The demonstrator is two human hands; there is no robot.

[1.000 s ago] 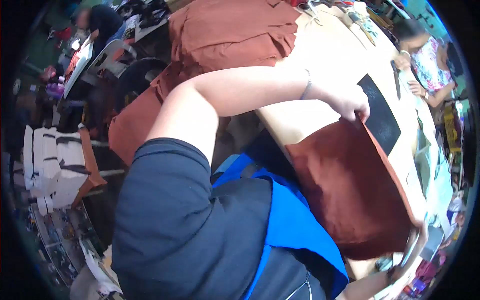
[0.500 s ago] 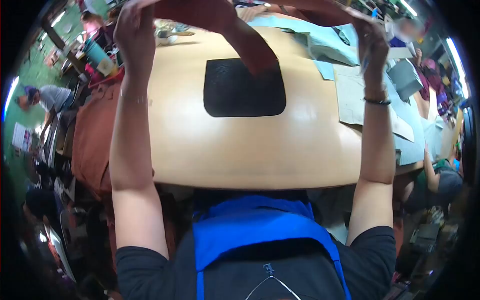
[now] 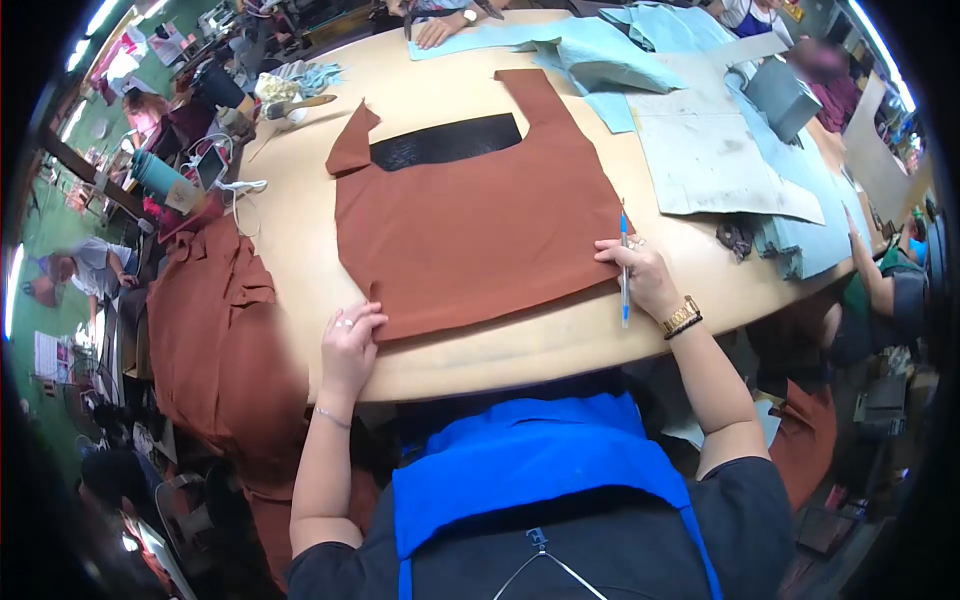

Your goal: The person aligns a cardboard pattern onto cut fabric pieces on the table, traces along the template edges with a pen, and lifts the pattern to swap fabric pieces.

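Observation:
A reddish-brown piece of leather or cloth point(image 3: 480, 220) lies spread on the pale tabletop point(image 3: 470, 370), its upper left corner folded over. It covers the lower part of a black sheet point(image 3: 450, 143). My left hand point(image 3: 352, 340) pinches its near left corner, fingers closed. At its near right corner, my right hand point(image 3: 645, 272) has its fingers closed on a blue pen point(image 3: 625, 270) and touches the brown edge. The pen stands roughly upright in the view, between the fingers.
Brown material point(image 3: 215, 330) hangs over the left table edge. Light blue sheets point(image 3: 600, 60) and a grey-white panel point(image 3: 700, 155) lie at the right. A brush point(image 3: 300, 106) is at the back left. Across the table rests another person's hand point(image 3: 435, 32).
The brown piece, lifted and held high half a second ago, now lies on the table over part of the black sheet. Both my hands have come down to its near corners.

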